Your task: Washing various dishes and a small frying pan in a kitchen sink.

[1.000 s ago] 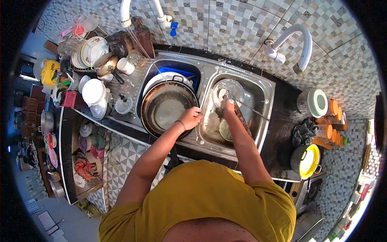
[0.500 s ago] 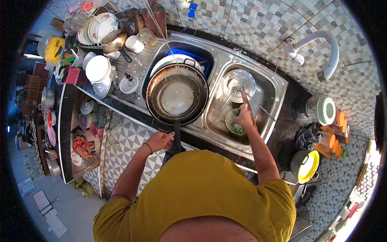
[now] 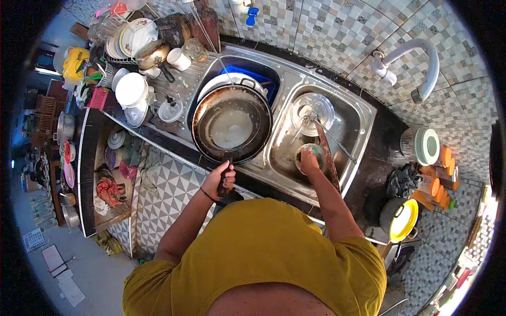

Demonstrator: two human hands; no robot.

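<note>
My left hand [image 3: 221, 178] is closed around the dark handle of a frying pan [image 3: 230, 129]. The pan is worn, brown-stained round the inside, and rests over the left sink basin with whitish liquid in its bottom. In the right basin my right hand [image 3: 310, 159] reaches into a small round bowl [image 3: 302, 167]; its fingers are down inside and hidden. Beside that hand lies a long, flat reddish-brown thing [image 3: 328, 155] whose kind I cannot make out. Farther back sits a clear glass dish [image 3: 322, 103] with metal cutlery leaning in it.
A grey curved faucet [image 3: 429, 58] stands at the back right. Left of the basins, a drainboard holds plates [image 3: 138, 36], a white mug [image 3: 179, 59] and white tubs [image 3: 132, 89]. On the right are a pot with a yellow lid [image 3: 403, 220], a black plastic bag [image 3: 403, 181] and orange-lidded jars [image 3: 433, 185].
My left hand has moved from beside the pan's handle to closing around it. My right hand has shifted left and down into the small bowl, away from the reddish-brown thing.
</note>
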